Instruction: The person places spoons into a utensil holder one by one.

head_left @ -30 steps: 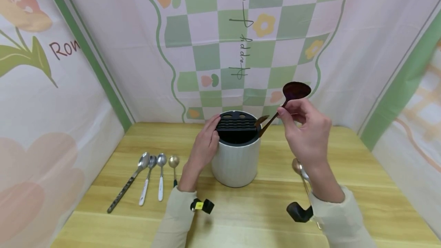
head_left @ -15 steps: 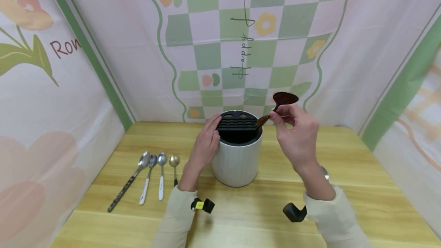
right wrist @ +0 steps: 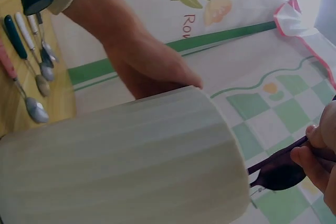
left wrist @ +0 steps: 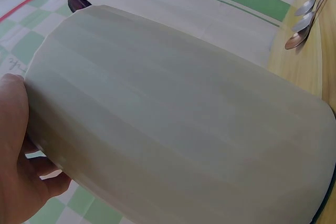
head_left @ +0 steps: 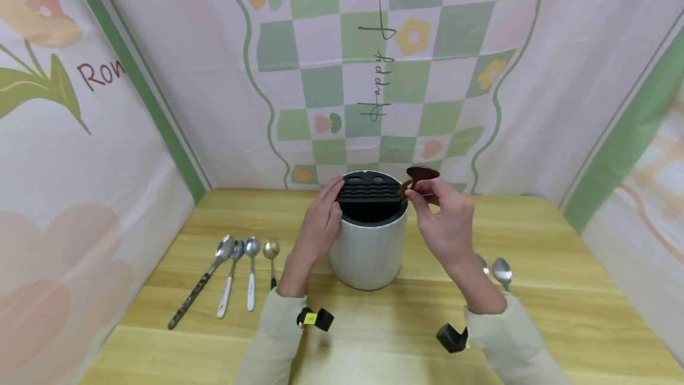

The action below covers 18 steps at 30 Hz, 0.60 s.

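Observation:
A white ribbed holder (head_left: 366,254) with a black slotted insert (head_left: 369,190) stands mid-table. My left hand (head_left: 328,207) grips its left side near the rim, fingers curled round the wall (left wrist: 184,119). My right hand (head_left: 417,193) pinches a dark wooden spoon (head_left: 422,174) just below its bowl, at the holder's right rim. The spoon's handle slants down into the holder and is hidden there. In the right wrist view the spoon (right wrist: 283,174) sits between my fingertips (right wrist: 320,150), beside the holder (right wrist: 121,156).
Several spoons (head_left: 235,272) lie in a row on the wooden table (head_left: 561,290) left of the holder. Two metal spoons (head_left: 501,269) lie to its right, behind my right wrist. Printed cloth walls (head_left: 374,64) close in the back and both sides.
My right hand has come down and to the left with the dark spoon, sinking its handle deeper into the holder. The left hand has kept its hold.

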Each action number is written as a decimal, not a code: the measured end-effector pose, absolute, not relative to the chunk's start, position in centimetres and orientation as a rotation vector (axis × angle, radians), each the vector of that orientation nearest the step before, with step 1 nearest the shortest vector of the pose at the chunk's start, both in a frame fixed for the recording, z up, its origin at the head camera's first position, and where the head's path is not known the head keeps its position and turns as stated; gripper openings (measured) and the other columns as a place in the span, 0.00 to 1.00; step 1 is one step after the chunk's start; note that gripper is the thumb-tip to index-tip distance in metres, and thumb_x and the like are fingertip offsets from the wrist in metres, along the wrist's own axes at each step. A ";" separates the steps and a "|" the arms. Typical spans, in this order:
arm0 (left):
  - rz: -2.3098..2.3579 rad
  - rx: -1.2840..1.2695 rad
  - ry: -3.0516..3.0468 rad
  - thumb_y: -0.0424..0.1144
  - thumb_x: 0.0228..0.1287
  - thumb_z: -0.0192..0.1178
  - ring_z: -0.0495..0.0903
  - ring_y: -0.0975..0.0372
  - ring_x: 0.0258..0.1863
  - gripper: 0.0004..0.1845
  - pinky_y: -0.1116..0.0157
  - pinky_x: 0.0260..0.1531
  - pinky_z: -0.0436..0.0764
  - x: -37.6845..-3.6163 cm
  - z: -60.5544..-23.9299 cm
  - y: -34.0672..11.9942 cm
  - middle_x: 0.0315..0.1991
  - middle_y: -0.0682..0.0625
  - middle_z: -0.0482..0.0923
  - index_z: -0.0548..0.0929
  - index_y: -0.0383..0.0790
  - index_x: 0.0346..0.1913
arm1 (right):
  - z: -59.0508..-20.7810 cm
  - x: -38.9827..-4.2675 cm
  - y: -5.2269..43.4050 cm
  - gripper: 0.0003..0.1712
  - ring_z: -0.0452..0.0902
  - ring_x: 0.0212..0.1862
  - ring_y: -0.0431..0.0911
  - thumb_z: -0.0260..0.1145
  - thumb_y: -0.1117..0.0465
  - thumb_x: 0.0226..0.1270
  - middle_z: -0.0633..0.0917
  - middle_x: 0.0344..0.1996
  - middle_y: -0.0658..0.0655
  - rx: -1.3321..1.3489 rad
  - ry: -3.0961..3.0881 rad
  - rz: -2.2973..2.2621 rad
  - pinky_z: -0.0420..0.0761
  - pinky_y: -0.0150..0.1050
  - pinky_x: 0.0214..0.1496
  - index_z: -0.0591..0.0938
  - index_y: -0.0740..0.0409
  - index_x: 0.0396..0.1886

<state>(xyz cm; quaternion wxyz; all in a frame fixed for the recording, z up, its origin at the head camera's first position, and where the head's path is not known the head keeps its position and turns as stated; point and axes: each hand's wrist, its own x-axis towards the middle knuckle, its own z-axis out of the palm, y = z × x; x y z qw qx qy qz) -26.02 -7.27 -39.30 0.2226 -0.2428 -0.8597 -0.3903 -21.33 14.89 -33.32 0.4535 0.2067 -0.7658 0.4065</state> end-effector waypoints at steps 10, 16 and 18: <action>-1.082 -0.679 -2.367 0.35 0.72 0.39 0.66 0.52 0.73 0.27 0.54 0.74 0.67 -26.2 -39.4 -7.3 0.73 0.42 0.66 0.68 0.32 0.72 | -35.2 -22.3 14.7 0.07 0.85 0.28 0.53 0.74 0.76 0.53 0.87 0.25 0.63 0.529 -1.949 0.997 0.75 0.11 0.39 0.82 0.71 0.29; -1.083 -0.685 -2.359 0.34 0.71 0.39 0.66 0.52 0.73 0.27 0.54 0.74 0.67 -26.2 -39.3 -7.3 0.73 0.41 0.66 0.68 0.32 0.71 | -36.0 -22.7 14.8 0.07 0.86 0.28 0.53 0.73 0.75 0.54 0.87 0.26 0.63 0.531 -1.998 0.976 0.76 0.13 0.37 0.82 0.70 0.30; -1.084 -0.682 -2.361 0.34 0.71 0.39 0.66 0.52 0.73 0.27 0.54 0.74 0.67 -26.1 -39.3 -7.3 0.73 0.42 0.66 0.68 0.32 0.71 | -36.3 -22.7 14.8 0.07 0.86 0.29 0.53 0.73 0.75 0.54 0.87 0.27 0.63 0.526 -2.020 0.979 0.77 0.14 0.37 0.82 0.70 0.30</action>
